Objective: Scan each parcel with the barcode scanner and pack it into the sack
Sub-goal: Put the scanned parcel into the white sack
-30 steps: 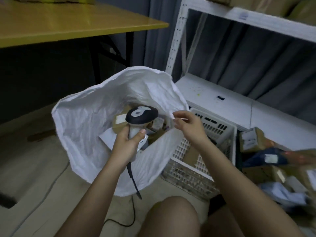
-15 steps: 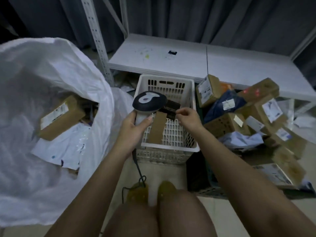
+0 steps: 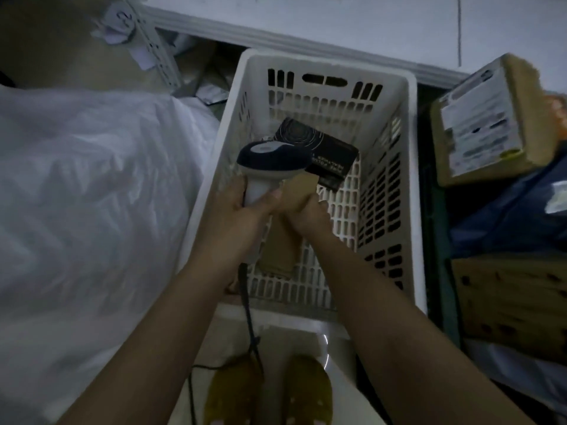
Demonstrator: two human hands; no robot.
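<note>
We saw the white sack point(image 3: 92, 225) spread wide to the left of the white slotted basket point(image 3: 411, 179), its cloth touching the basket's left wall. Behind the basket ran a pale shelf board point(image 3: 337, 23). To the right of the basket lay a heap of parcels — a brown carton with a white label point(image 3: 491, 124) uppermost, a dark blue bag point(image 3: 506, 216) under it, and another brown carton point(image 3: 509, 296) nearer us.

Inside the basket, flat on its floor, lay a long brown cardboard parcel point(image 3: 280, 246), and a black box with fine ring patterns point(image 3: 325, 151) rested tilted at its far end.

Over the basket's left half, our left hand point(image 3: 236, 210) was wrapped round the pale grip of the barcode scanner point(image 3: 270, 157), thumb across the front, the dark head aimed into the basket; its black cord point(image 3: 250, 317) dropped over the basket's near rim. Our right hand point(image 3: 310, 216) reached down just beside the left, fingers curled onto the brown parcel near its far end — we could not tell whether it was truly clasped or only touched.

Below the basket's near rim stood two yellow perforated shoes point(image 3: 310, 391).
</note>
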